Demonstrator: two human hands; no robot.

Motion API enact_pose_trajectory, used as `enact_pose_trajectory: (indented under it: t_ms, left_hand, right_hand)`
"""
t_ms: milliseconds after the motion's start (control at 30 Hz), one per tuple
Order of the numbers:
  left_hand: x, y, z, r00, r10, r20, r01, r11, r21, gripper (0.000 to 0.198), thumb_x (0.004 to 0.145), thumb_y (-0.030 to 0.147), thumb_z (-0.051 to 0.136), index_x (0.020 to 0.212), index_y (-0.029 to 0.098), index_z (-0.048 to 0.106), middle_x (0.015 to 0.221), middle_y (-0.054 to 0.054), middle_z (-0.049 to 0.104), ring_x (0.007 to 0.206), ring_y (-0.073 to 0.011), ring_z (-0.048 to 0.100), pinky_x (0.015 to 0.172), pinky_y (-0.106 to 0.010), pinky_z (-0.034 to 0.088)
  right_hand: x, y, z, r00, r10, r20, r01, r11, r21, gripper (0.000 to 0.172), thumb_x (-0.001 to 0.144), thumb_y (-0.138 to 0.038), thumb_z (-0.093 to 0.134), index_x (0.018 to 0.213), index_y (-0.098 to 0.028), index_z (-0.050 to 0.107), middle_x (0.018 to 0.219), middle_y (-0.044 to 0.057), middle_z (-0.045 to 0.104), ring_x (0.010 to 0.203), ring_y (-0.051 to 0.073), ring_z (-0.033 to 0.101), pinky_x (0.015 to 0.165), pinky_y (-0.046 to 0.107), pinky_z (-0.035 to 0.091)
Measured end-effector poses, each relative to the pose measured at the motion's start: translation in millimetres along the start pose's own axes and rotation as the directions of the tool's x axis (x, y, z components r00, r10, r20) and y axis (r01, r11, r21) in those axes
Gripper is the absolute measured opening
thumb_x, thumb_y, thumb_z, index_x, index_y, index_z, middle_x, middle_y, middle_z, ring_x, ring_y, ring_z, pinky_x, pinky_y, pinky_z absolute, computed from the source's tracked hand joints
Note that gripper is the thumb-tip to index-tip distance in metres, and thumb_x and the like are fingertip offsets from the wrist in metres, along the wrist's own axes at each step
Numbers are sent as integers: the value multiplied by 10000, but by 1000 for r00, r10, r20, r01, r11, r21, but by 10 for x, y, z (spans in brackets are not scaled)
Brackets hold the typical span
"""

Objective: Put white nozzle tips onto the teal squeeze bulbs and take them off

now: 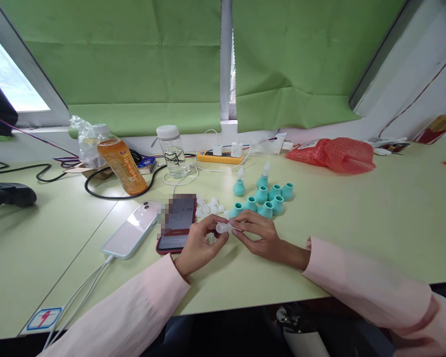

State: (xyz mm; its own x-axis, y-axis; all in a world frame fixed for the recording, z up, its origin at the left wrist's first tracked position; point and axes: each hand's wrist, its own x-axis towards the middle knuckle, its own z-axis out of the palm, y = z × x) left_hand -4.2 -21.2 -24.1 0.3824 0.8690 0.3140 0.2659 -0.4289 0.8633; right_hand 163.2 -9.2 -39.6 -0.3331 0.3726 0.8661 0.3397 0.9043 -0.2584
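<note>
Between my fingertips, just above the table, is a small translucent white nozzle (223, 227). My left hand (204, 243) pinches it from the left, and my right hand (258, 233) closes on its right end. Right behind my hands stand several open-mouthed teal rubber bulbs (261, 195). Two more teal bulbs at the back, a left one (239, 187) and a right one (262, 181), carry clear pointed tips. A pile of loose white plastic pieces (210, 206) lies behind my left hand, partly covered by it.
Left of my hands lie a dark phone (178, 223) with its screen lit and a pale phone (132, 230) on a cable. Farther back are a tilted drink bottle (121, 163), a clear water bottle (174, 153), an orange power strip (219, 157) and a red bubble-wrap bag (332, 154).
</note>
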Motion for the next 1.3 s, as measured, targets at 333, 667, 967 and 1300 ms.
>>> enact_pose_trajectory:
  t_ms: [333, 667, 967, 1300]
  left_hand:
    - [-13, -9, 8, 1000, -3, 20, 6, 986, -165, 231, 730, 241, 554, 926, 129, 509, 818, -64, 599, 772, -161, 575, 706, -281, 457]
    - [-20, -24, 16, 1000, 6, 6, -4, 982, -189, 238, 736, 262, 555, 938, 146, 508, 835, -57, 605, 790, -158, 574, 730, -283, 463]
    - [-28, -22, 21, 1000, 9, -11, -11, 983, -183, 235, 729, 261, 560, 928, 142, 520, 842, -62, 608, 779, -160, 580, 719, -284, 464]
    - [-31, -20, 20, 1000, -3, -19, -1, 985, -174, 230, 727, 262, 559, 923, 148, 523, 796, -45, 601, 747, -149, 572, 707, -281, 462]
  right_hand:
    - [1, -8, -21, 999, -32, -5, 32, 999, 15, 291, 696, -74, 576, 955, -206, 560, 818, 59, 584, 741, 149, 558, 606, 299, 499]
    - [24, -67, -16, 999, 51, 6, -52, 996, 66, 279, 698, -108, 581, 955, -218, 572, 841, 59, 585, 753, 151, 555, 630, 310, 499]
    - [56, -108, -23, 997, 77, 7, -77, 991, 111, 319, 686, -80, 567, 971, -223, 566, 834, 55, 582, 748, 152, 549, 640, 324, 492]
    - [54, -135, -30, 984, 175, 32, -178, 966, 188, 332, 671, -93, 573, 971, -236, 586, 861, 52, 567, 784, 158, 542, 649, 322, 497]
